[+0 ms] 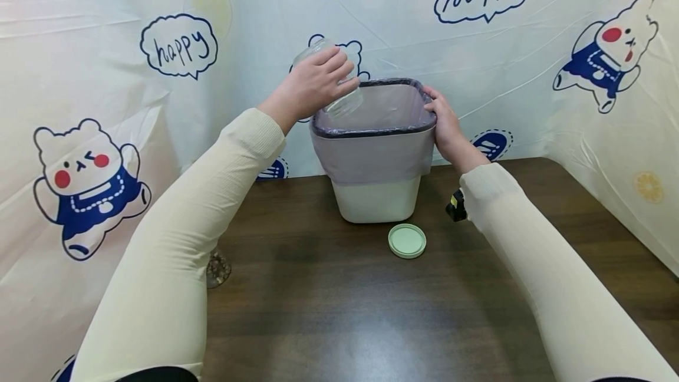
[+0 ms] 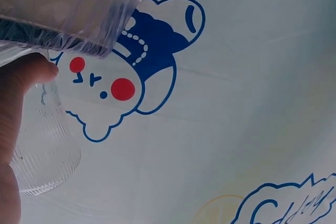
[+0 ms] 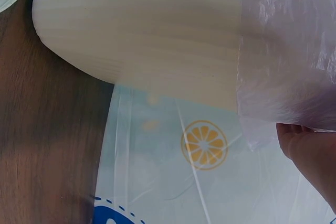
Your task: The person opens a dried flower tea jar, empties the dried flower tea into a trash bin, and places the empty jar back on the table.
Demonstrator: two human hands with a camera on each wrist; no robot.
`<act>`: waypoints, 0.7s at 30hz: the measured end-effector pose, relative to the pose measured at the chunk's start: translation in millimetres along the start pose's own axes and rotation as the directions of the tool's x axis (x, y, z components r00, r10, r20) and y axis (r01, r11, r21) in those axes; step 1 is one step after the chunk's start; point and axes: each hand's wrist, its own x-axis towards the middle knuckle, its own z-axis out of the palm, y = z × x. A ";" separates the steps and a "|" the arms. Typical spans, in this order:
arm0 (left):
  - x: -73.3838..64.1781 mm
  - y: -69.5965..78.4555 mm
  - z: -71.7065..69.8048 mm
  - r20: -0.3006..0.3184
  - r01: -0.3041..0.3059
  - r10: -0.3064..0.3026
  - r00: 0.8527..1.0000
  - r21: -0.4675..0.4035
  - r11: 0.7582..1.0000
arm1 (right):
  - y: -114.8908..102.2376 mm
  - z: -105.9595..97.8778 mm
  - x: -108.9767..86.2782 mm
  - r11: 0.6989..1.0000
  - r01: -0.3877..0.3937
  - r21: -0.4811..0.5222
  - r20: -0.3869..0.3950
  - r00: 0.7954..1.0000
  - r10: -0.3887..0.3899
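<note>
My left hand grips a clear ribbed glass jar from above. The jar is tilted, its lower right end over the opening of a pale trash bin at the bin's left rim. No contents can be made out in the jar. A thin, pale purple trash bag lines the bin and folds down over its outside. On the other side, my right hand holds the bin's right rim through the bag, fingers over the edge. A round light green lid lies flat on the table before the bin.
A clear container with brownish bits stands on the brown wooden table, partly behind my left sleeve. A small black object shows at my right wrist. Printed cloth hangs close behind the bin and along both sides.
</note>
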 end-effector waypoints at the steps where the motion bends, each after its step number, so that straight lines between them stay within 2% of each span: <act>1: 0.1 -0.2 -0.4 0.001 -0.003 0.003 1.000 0.001 1.000 | -0.2 0.2 -0.1 1.000 0.002 0.004 -0.002 1.000 -0.002; 10: 1.6 -0.8 -3.3 0.001 -0.037 0.037 0.999 0.047 0.998 | -0.1 -0.6 -1.0 1.000 0.001 -0.011 0.010 1.000 -0.001; 16: 3.8 -0.9 -4.4 -0.022 -0.063 0.065 0.998 0.090 0.994 | -0.5 -0.4 -1.2 1.000 0.003 -0.010 0.016 1.000 -0.002; 21: 6.8 -0.8 -5.8 0.003 -0.088 0.088 0.996 0.116 0.989 | -0.1 -0.3 -0.7 1.000 0.007 -0.008 0.003 1.000 -0.007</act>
